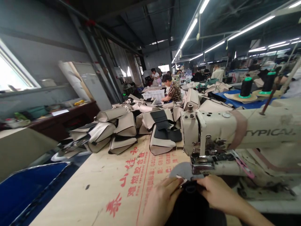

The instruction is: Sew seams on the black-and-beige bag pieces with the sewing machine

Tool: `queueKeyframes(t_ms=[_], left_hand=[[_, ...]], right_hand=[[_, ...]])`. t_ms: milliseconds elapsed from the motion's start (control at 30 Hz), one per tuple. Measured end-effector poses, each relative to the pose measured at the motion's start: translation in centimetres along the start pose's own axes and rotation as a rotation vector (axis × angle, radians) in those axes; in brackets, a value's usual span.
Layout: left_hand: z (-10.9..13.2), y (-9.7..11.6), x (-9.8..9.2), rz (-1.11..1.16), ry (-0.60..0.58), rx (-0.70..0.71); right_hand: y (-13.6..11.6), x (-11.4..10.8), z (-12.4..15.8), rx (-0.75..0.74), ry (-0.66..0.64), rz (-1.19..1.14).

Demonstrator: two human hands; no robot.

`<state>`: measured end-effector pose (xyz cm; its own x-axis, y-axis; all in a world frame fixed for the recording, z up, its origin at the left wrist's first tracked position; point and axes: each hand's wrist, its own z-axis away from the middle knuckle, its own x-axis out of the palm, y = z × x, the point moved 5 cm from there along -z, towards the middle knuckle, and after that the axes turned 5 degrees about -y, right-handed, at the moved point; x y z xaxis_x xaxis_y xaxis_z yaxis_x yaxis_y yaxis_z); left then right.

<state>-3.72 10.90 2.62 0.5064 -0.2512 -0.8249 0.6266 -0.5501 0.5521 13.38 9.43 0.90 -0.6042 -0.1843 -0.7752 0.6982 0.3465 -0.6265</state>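
A cream industrial sewing machine (pixel 235 128) marked "TYPICAL" stands at the right, its needle area above a narrow arm. A grey fabric piece (pixel 181 171) with a curved edge lies by the needle area. My left hand (pixel 163 194), partly blurred, pinches the near edge of this piece, close to a small white bit. My right hand (pixel 215 190) is closed on the same edge, just below the machine head. Black material (pixel 192 205) hangs between both hands; whether it joins the grey piece I cannot tell. The fingertips are partly hidden.
A plywood tabletop (pixel 113 188) with red printing extends left. Many beige sewn pieces with black edging (pixel 123 122) are heaped at its far side. A blue-lined bin (pixel 35 194) stands left. Black thread cones (pixel 246 88) sit behind the machine. Co-workers (pixel 174 91) sit farther back.
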Motion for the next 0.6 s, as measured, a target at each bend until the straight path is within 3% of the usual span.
queueKeyframes(t_ms=[133, 233, 367, 500, 600], left_hand=[[-1.1, -0.1, -0.6, 0.07, -0.098, 0.074], [-1.2, 0.0, -0.9, 0.092, -0.126, 0.085], [-1.4, 0.7, -0.5, 0.148, -0.036, 0.116], [-1.4, 0.5, 0.3, 0.101, 0.181, 0.053], [-1.7, 1.0, 0.7, 0.043, 0.228, 0.191]], right_hand=[[0.7, -0.2, 0.4, -0.03, 0.051, 0.042], [1.1, 0.6, 0.8, -0.154, 0.093, 0.058], [1.2, 1.6, 0.8, -0.274, 0.089, 0.023], [0.4, 0.9, 0.6, -0.329, 0.275, -0.007], [0.3, 0.7, 0.5, -0.312, 0.35, -0.026]])
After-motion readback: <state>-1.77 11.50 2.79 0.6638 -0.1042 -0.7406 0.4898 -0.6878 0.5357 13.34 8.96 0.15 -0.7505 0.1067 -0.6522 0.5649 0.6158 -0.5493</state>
